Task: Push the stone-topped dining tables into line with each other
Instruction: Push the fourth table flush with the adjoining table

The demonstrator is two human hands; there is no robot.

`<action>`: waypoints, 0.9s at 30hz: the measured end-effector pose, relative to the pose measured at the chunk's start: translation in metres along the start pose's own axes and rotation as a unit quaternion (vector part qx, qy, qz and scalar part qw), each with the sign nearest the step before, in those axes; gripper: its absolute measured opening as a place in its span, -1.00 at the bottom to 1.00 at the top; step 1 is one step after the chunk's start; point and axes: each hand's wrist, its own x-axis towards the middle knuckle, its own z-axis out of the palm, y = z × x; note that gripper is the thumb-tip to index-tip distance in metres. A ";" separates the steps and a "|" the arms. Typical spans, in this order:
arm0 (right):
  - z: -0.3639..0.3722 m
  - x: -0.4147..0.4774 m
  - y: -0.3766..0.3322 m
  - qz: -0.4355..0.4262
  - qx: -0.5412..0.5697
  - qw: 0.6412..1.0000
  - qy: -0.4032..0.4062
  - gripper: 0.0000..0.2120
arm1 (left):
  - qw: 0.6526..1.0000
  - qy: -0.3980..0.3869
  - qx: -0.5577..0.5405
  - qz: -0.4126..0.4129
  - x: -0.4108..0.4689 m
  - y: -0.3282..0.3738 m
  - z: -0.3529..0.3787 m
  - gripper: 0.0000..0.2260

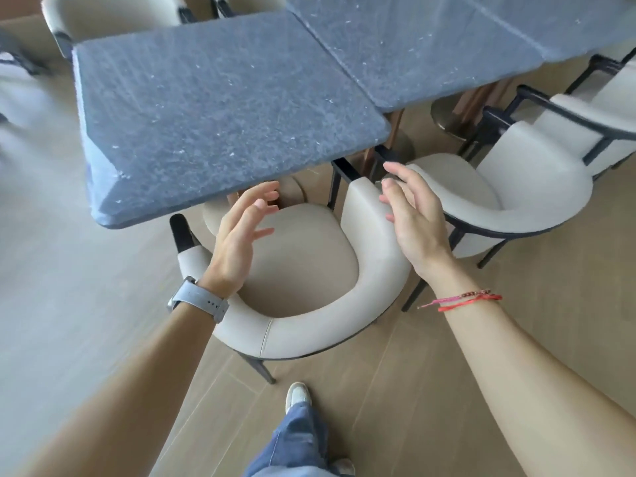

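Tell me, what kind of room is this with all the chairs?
Probably a restaurant or café dining room. Several stone-topped tables stand pushed together in a row, and matching cream armchairs are tucked in along both sides, on a wood-look floor.

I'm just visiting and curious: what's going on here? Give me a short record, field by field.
setting: dining area, wood-look floor
near table: dark stone top, its front edge sticks out past the next one
next table: same stone top, touching the near one, set further back
chair: cream armchair tucked under the near table
left hand: open, above the chair, holding nothing
right hand: open, above the chair's arm
table contact: neither hand touches a table
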 end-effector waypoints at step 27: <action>0.072 0.266 0.058 -0.067 -0.257 0.938 -0.223 -0.57 | 0.937 0.197 0.270 -0.105 0.167 -0.060 -0.007 -0.50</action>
